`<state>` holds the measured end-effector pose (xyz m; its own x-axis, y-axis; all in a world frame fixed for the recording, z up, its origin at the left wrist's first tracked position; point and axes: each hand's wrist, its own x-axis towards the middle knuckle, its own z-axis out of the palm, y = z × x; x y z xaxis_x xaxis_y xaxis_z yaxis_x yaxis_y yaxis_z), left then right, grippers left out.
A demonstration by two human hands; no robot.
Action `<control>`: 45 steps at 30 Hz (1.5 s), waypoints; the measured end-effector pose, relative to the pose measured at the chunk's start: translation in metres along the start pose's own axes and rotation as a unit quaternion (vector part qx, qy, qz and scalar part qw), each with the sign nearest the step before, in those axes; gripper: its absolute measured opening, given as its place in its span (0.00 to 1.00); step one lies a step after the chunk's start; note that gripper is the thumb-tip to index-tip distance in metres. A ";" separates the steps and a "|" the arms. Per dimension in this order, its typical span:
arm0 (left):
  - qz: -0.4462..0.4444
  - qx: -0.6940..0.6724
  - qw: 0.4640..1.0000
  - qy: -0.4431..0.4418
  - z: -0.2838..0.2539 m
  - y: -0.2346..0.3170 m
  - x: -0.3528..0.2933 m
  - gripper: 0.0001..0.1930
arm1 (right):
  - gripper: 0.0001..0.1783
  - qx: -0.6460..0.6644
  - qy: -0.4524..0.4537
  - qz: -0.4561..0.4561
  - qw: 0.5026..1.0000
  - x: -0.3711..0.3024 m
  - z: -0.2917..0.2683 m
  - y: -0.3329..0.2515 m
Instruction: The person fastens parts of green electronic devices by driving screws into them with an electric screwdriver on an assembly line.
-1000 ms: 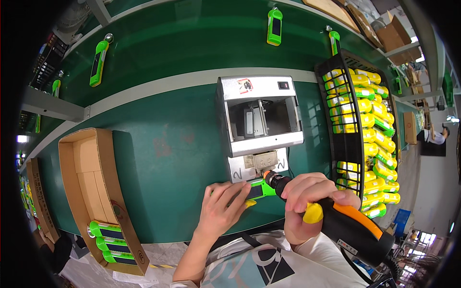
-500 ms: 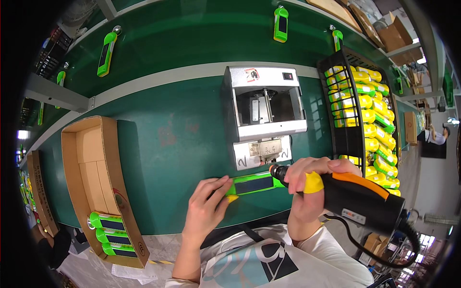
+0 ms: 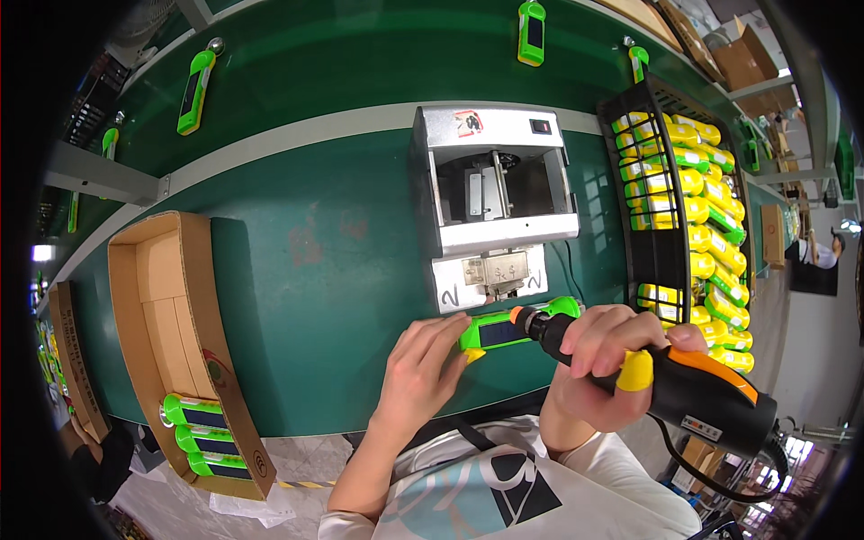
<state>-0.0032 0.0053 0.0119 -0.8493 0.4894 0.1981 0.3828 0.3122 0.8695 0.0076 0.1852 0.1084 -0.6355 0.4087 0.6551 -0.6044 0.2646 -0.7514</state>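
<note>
Shifted rightward since the earlier frame, the dark-screened green device (image 3: pixel 499 336) is near the front edge of the table (image 3: pixel 342 360), the left hand (image 3: pixel 418 369) pinching its left end. The right hand (image 3: pixel 598 360) grips a black-and-orange driver (image 3: pixel 711 396) hiding part of it; whether they touch is unclear. Beyond, a cardboard box (image 3: pixel 166 310) at the left edge holds three green units (image 3: pixel 214 445), a black basket (image 3: pixel 655 265) at the right edge many yellow-and-green ones (image 3: pixel 723 250).

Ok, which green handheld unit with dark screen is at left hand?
The unit in front of the boxy silver metal machine, left hand gripping its left end. Others, including three in the brown cardboard box, lie farther off.
</note>
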 end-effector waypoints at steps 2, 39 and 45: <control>0.003 -0.002 1.000 0.000 -0.001 0.000 0.001 0.28 | 0.23 0.042 -0.015 0.022 0.999 0.005 -0.005 -0.005; 0.013 -0.003 1.000 -0.004 -0.001 -0.004 0.003 0.26 | 0.25 0.092 -0.027 -0.046 0.994 0.013 0.002 0.016; 0.009 0.000 1.000 -0.010 -0.002 -0.004 0.002 0.26 | 0.24 0.081 -0.037 -0.025 0.996 0.012 0.009 0.010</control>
<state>-0.0076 0.0032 0.0095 -0.8353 0.5103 0.2046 0.3972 0.3029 0.8663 -0.0107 0.1851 0.1093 -0.6328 0.3313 0.6999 -0.7022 0.1354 -0.6990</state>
